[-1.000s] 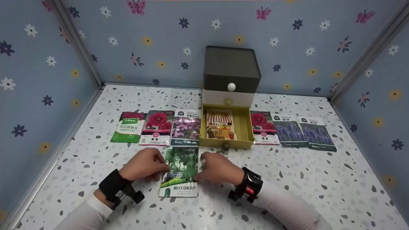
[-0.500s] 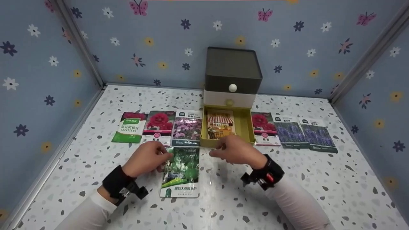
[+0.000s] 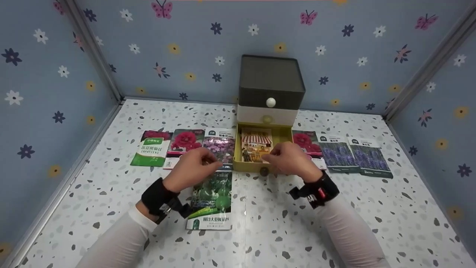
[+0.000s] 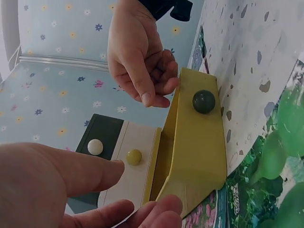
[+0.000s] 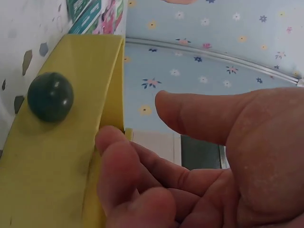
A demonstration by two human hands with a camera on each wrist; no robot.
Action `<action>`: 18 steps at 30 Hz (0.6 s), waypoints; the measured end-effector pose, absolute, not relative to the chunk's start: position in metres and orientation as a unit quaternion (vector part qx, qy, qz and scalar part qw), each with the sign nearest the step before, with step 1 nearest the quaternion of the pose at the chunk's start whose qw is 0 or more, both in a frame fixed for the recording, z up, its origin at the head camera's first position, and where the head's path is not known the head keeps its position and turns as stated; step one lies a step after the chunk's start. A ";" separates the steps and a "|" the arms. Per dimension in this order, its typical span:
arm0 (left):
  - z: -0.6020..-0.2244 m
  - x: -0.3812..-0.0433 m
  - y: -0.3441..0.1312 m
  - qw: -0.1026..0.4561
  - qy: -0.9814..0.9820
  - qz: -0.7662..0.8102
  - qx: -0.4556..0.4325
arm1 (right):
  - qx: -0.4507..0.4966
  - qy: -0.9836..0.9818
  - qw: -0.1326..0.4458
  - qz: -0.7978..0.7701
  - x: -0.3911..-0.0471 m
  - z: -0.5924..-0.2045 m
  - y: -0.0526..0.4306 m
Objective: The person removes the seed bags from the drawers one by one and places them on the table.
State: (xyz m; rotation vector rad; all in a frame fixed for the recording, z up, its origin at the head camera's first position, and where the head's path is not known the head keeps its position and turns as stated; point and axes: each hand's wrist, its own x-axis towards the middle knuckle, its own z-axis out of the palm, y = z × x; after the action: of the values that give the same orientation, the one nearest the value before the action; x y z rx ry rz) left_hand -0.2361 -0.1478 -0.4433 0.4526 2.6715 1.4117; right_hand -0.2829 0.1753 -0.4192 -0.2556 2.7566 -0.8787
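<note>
The right hand (image 3: 292, 160) is over the front right part of the pulled-out yellow-green drawer (image 4: 199, 147), fingertips over its front wall. Thumb and fingers stand apart with nothing between them in the right wrist view. Inside the drawer, at its left, lies a picture card (image 3: 256, 143) showing a shop with a red-and-white awning. My left hand (image 3: 193, 165) hovers left of the drawer, thumb and fingers apart, overlapping a pink-flower seed packet (image 3: 219, 143) in the head view. Below it a green seed packet (image 3: 211, 208) lies flat, its upper left part covered by the hand.
Above the open drawer, the box has a white drawer (image 3: 282, 115) and a dark one (image 3: 253, 97), both pushed in. Seed packets flank it: a green-white packet (image 3: 150, 149) and red-flower packet (image 3: 186, 140) left, another red-flower packet (image 3: 306, 139) and lavender packets (image 3: 338, 154) right. Patterned walls enclose the table.
The right hand has left the green packet's right edge and moved up and right to the drawer. My left hand has let go of the packet's left edge and moved up and right.
</note>
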 end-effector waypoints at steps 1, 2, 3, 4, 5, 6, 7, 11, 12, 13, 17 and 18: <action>-0.442 -0.238 -0.144 0.042 0.874 0.461 0.148 | -0.082 0.944 0.116 -0.298 -0.285 -0.420 0.176; -0.441 -0.239 -0.140 0.042 0.874 0.462 0.148 | -0.076 0.945 0.112 -0.297 -0.286 -0.422 0.176; -0.440 -0.241 -0.136 0.040 0.872 0.464 0.150 | -0.071 0.946 0.109 -0.297 -0.288 -0.423 0.175; -0.439 -0.243 -0.132 0.038 0.870 0.467 0.153 | -0.065 0.947 0.105 -0.298 -0.289 -0.424 0.175; -0.438 -0.245 -0.128 0.037 0.867 0.471 0.156 | -0.060 0.947 0.101 -0.298 -0.291 -0.426 0.175; -0.437 -0.248 -0.123 0.037 0.865 0.475 0.158 | -0.054 0.948 0.095 -0.300 -0.292 -0.428 0.174; -0.436 -0.250 -0.119 0.036 0.863 0.479 0.160 | -0.049 0.948 0.090 -0.302 -0.293 -0.430 0.174; -0.432 -0.261 -0.103 0.039 0.854 0.489 0.172 | -0.038 0.948 0.066 -0.308 -0.297 -0.438 0.172; -0.431 -0.264 -0.099 0.041 0.854 0.489 0.171 | -0.035 0.948 0.060 -0.312 -0.297 -0.440 0.171; -0.431 -0.266 -0.096 0.043 0.855 0.488 0.170 | -0.035 0.948 0.053 -0.313 -0.298 -0.442 0.171; -0.431 -0.276 -0.083 0.049 0.867 0.469 0.160 | -0.047 0.951 0.027 -0.306 -0.301 -0.450 0.167; -0.431 -0.278 -0.080 0.051 0.872 0.460 0.160 | -0.055 0.952 0.017 -0.300 -0.302 -0.452 0.167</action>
State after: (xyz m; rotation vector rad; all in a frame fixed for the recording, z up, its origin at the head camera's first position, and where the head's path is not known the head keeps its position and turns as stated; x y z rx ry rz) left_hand -0.2779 -0.0796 -0.4311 0.4859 2.6540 1.4011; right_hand -0.3020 0.1669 -0.4516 -0.1703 2.9582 -0.9333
